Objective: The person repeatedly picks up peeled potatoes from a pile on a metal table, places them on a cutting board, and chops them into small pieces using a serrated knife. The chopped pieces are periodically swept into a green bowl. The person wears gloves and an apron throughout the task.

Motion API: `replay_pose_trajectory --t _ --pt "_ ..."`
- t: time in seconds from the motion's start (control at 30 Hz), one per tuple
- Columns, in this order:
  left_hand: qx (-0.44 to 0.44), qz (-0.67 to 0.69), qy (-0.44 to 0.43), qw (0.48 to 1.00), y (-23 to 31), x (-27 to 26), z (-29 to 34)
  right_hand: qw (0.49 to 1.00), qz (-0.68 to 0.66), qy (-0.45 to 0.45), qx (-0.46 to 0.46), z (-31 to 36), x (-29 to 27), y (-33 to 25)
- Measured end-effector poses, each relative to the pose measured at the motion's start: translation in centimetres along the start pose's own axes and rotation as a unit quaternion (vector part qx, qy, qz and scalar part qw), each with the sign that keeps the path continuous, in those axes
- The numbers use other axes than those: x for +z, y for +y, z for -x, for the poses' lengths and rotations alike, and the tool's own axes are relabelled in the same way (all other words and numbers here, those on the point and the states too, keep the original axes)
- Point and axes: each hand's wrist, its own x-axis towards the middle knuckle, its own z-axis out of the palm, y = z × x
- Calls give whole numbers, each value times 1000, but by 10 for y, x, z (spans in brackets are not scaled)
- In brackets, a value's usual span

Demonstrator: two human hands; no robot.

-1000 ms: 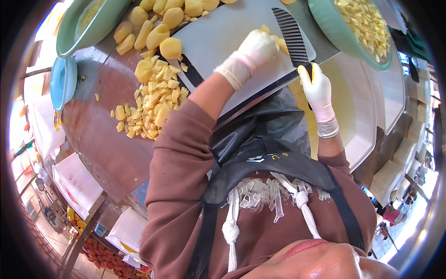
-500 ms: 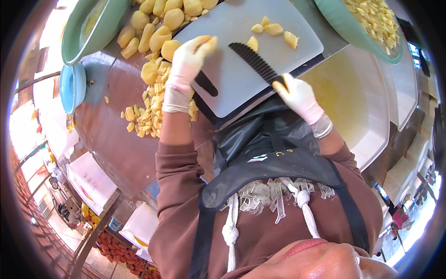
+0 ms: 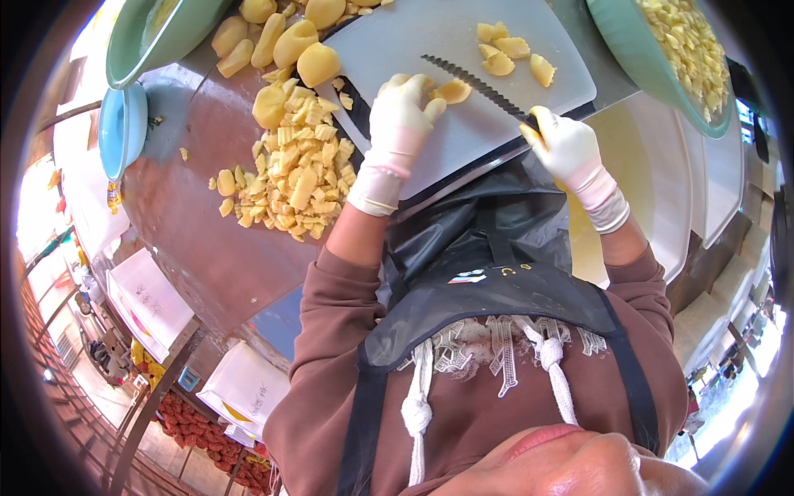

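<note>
Taking the cutting board as a clock with twelve at the top, the white tub sits close by the person at four, yellowish liquid in its bottom. The right hand, also toward four, has its gloved fingers closed round the handle of a wavy-bladed knife; that forearm rises toward eleven, while the blade's long axis runs over the board with its tip toward ten. At eight to nine, the left hand has its fingers bent and thumb turned inward, pinching a potato piece that lies over the board just below the blade, its longer axis toward two; the left forearm rises toward half past twelve. Other cut pieces lie apart at one. At eight, a heap of chopped potato covers part of the brown counter, and whole peeled potatoes crowd near ten. Farther off, the right green bowl at three is heaped with small potato chunks. The blue basin stands at nine, its contents hidden; beyond it, near half past nine, the left green bowl holds something pale yellow, too little visible to identify.
</note>
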Motion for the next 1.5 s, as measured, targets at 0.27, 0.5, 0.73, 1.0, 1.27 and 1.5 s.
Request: replay_pose_trajectory --t 0.27,0.5,0.73,1.0,1.27,1.5 --pt "14 25 -9 1000 -5 5 -1 993 48 -101 28 -14 -5 -6" --pt "19 28 12 999 -8 10 0 998 32 -58 -14 -8 -1 -7" --pt "25 7 30 999 -6 11 2 994 50 -97 -26 -16 13 9" --pt "-39 -57 86 994 15 29 15 995 30 -28 94 -1 10 -31" --pt "-33 -74 87 993 14 30 16 983 44 -101 148 -9 30 -63" --pt "-32 -40 101 994 13 29 17 989 42 -16 140 -6 18 -46"
